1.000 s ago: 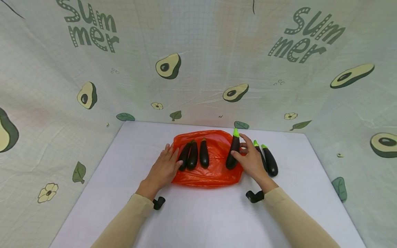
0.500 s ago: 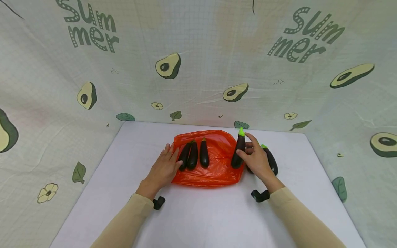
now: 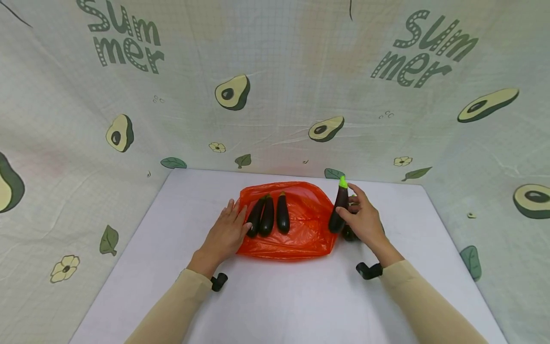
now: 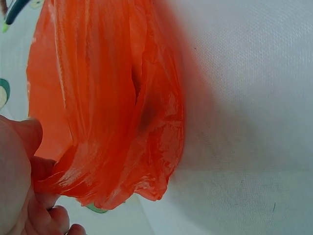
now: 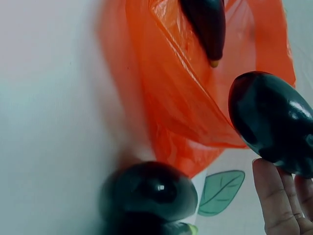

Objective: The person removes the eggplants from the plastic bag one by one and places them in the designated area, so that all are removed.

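Note:
A red plastic bag (image 3: 307, 239) lies on the white table, with three dark eggplants (image 3: 282, 213) on it in the head view. My left hand (image 3: 225, 231) is at the bag's left edge; in the left wrist view its fingers pinch the crumpled bag (image 4: 98, 98). Past the bag's right edge my right hand (image 3: 363, 220) holds a green-tipped eggplant (image 3: 339, 210) between thumb and fingers, raised and slanting. The right wrist view has this eggplant (image 5: 271, 122) large beside the fingertips. More eggplants (image 5: 154, 191) lie on the table, mostly hidden under my right hand in the head view.
The white table (image 3: 275, 306) ends at the back and sides against a pale cloth (image 3: 275, 95) printed with avocados, leaves and lettering. Black devices (image 3: 369, 271) are strapped at both wrists.
My right hand has moved right with the eggplant, from over the bag's right part to its edge, and now covers most of the eggplants lying there. The left hand has stayed in place.

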### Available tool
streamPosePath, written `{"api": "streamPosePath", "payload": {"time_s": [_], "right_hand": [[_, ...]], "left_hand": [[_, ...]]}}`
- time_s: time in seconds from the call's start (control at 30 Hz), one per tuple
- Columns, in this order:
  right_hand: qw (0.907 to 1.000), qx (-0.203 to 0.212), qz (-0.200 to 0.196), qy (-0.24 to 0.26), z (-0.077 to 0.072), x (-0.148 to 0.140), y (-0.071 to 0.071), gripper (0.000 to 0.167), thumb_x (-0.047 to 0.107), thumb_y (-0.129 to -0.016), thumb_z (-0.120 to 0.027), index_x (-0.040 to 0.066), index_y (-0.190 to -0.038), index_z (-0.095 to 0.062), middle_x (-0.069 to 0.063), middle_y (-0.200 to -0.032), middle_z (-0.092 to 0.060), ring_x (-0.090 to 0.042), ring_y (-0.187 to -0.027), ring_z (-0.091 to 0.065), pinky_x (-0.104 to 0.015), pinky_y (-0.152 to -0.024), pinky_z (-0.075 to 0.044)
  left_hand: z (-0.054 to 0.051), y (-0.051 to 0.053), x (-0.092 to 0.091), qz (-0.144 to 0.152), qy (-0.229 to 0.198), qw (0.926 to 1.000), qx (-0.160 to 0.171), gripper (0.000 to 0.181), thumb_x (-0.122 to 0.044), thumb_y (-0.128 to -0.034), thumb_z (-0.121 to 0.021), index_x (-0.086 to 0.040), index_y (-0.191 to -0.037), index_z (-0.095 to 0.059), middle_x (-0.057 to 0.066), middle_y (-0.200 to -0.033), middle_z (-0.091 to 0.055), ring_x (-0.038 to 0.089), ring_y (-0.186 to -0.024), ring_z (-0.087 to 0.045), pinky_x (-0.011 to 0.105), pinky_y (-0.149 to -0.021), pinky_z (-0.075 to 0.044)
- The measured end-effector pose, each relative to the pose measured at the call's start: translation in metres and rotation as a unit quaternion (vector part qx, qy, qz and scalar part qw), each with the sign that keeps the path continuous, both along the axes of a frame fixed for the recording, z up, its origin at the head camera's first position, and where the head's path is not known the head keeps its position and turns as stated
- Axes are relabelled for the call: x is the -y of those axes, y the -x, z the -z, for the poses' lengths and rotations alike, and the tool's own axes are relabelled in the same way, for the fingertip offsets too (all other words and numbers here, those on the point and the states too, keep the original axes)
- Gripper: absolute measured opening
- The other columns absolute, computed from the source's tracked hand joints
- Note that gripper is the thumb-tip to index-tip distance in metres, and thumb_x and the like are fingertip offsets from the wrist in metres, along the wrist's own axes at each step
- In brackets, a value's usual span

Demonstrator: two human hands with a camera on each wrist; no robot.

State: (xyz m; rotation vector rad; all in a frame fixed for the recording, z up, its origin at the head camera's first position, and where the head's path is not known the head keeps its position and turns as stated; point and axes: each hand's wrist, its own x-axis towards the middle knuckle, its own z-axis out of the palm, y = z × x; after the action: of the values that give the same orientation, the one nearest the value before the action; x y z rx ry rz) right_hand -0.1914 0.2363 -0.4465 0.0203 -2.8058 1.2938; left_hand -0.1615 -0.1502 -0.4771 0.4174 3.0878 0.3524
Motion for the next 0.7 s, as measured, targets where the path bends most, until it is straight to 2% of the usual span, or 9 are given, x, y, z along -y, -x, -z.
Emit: {"api": "streamPosePath", "payload": {"time_s": [0.33,0.7], "right_hand": [[0.9999,0.000,-0.002,-0.012,-0.003,-0.017,0.001,0.078,0.026,-0.103,-0.066,0.025,-0.168,-0.023,-0.027,-0.146,-0.054,-0.045,-0.121,-0.065,-0.057,-0.088,-0.064],[0.9991,-0.007,0.011,-0.040,-0.005,-0.037,0.000,0.076,0.026,-0.104,-0.065,0.023,-0.168,-0.024,-0.030,-0.147,-0.052,-0.049,-0.121,-0.064,-0.065,-0.091,-0.060]], "left_hand": [[-0.002,0.000,0.001,0.003,0.001,1.0000,0.003,0.068,-0.039,-0.1113,-0.051,-0.001,-0.164,-0.032,0.021,-0.173,-0.024,0.039,-0.164,-0.010,0.054,-0.131,-0.018],[-0.001,-0.001,0.002,0.003,-0.006,1.0000,0.004,0.069,-0.039,-0.1108,-0.052,0.000,-0.164,-0.032,0.022,-0.173,-0.025,0.040,-0.164,-0.011,0.055,-0.131,-0.019]]}}
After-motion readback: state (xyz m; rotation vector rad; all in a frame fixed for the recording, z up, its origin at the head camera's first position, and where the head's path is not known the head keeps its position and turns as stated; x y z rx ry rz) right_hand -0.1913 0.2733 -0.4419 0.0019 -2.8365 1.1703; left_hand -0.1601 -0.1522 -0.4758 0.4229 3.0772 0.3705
